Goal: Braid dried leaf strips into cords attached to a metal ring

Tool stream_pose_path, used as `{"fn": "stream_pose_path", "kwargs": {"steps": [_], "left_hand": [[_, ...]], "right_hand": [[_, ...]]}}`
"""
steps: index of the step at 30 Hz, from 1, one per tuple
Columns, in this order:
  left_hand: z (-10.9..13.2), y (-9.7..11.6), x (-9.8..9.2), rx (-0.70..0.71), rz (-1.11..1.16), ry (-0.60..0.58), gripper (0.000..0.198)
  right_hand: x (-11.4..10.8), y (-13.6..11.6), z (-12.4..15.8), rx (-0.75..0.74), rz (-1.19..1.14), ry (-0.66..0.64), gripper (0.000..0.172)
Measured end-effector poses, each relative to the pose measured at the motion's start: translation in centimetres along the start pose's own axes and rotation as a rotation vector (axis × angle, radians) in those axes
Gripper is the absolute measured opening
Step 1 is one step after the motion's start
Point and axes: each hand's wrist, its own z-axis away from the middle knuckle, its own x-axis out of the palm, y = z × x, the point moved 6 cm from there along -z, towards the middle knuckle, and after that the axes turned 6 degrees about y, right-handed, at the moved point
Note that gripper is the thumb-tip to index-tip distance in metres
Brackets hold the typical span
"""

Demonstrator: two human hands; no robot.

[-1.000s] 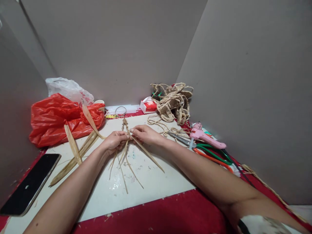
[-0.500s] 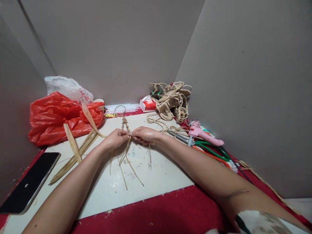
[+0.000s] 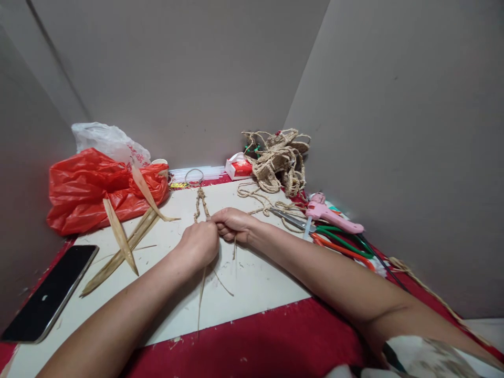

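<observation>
A thin twisted straw cord [image 3: 201, 195] is looped and knotted at its far end, and its two legs run toward me into my hands. My left hand [image 3: 201, 239] is closed over the near part of the cord, its back turned up so the fingers are mostly hidden. Touching it, my right hand [image 3: 232, 223] pinches the cord between thumb and fingers. Loose straw strands [image 3: 201, 299] hang out below my left hand, and another short strand [image 3: 235, 249] sticks out beneath the right.
Dry leaf strips [image 3: 120, 236] and a phone [image 3: 51, 291] lie left, before a red plastic bag [image 3: 90, 189]. A metal ring [image 3: 194, 177], a tissue box [image 3: 239, 167] and a straw rope bundle [image 3: 277, 163] are behind. Scissors [image 3: 342, 239] and a pink glue gun [image 3: 326, 214] lie right.
My left hand has rolled over and moved right and nearer to me, now covering the cord's near part. The right hand keeps its pinch almost in place. The hanging strands have shifted.
</observation>
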Motion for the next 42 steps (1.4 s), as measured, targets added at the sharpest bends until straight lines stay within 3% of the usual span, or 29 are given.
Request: {"fn": "stream_pose_path", "kwargs": {"steps": [3, 5, 9, 10, 11, 12, 15, 17, 19, 21, 25, 31, 35, 39, 42], "left_hand": [[0.2, 0.5, -0.1, 0.020, 0.087, -0.017, 0.013], [0.2, 0.6, -0.5, 0.033, 0.195, -0.116, 0.014], [0.9, -0.5, -0.4, -0.053, 0.447, -0.692, 0.030], [1.0, -1.0, -0.6, -0.071, 0.482, -0.775, 0.032], [0.7, -1.6, -1.0, -0.080, 0.500, -0.785, 0.034], [0.0, -2.4, -1.4, -0.087, 0.508, -0.716, 0.033], [-2.7, -4.6, -3.2, -0.153, 0.621, -0.216, 0.024], [-3.4, -5.4, -3.2, -0.240, 0.803, -0.001, 0.014], [-3.4, -5.1, -1.8, -0.309, 1.002, -0.041, 0.010], [-3.1, -4.1, -0.2, -0.342, 1.155, -0.196, 0.011], [-2.2, -3.1, 1.2, -0.366, 1.240, -0.369, 0.012], [-2.5, -3.7, 0.7, -0.296, 0.932, -0.284, 0.014], [-2.7, -4.0, 0.8, -0.269, 0.727, -0.247, 0.021], [-2.5, -3.9, 1.5, -0.300, 0.791, -0.318, 0.020], [-2.4, -3.9, 1.7, -0.325, 0.883, -0.331, 0.018]], "right_hand": [[0.0, 0.0, -0.1, 0.029, -0.020, -0.030, 0.035], [-0.1, 0.0, -0.2, 0.050, -0.036, -0.066, 0.034], [-0.4, -0.4, -0.3, 0.079, -0.105, -0.177, 0.020], [-0.5, -0.5, -0.3, 0.081, -0.117, -0.202, 0.018], [-0.6, -0.7, -0.3, 0.081, -0.121, -0.222, 0.017], [-0.7, -0.7, -0.3, 0.081, -0.120, -0.238, 0.017], [-0.8, -0.8, -0.4, 0.083, -0.117, -0.285, 0.016], [-0.7, -0.8, -0.4, 0.080, -0.118, -0.311, 0.016], [-0.7, -0.8, -0.5, 0.073, -0.113, -0.335, 0.016], [-0.6, -0.7, -0.6, 0.060, -0.097, -0.353, 0.017], [-0.7, -0.9, -0.6, 0.021, -0.034, -0.363, 0.016], [-1.1, -1.2, -0.4, -0.076, 0.173, -0.338, 0.012], [-1.5, -1.7, -0.4, -0.247, 0.458, -0.204, 0.018], [-1.0, -2.6, 0.2, -0.486, 0.762, -0.063, 0.020], [-0.8, -3.1, 0.8, -0.536, 0.888, -0.012, 0.021]]}}
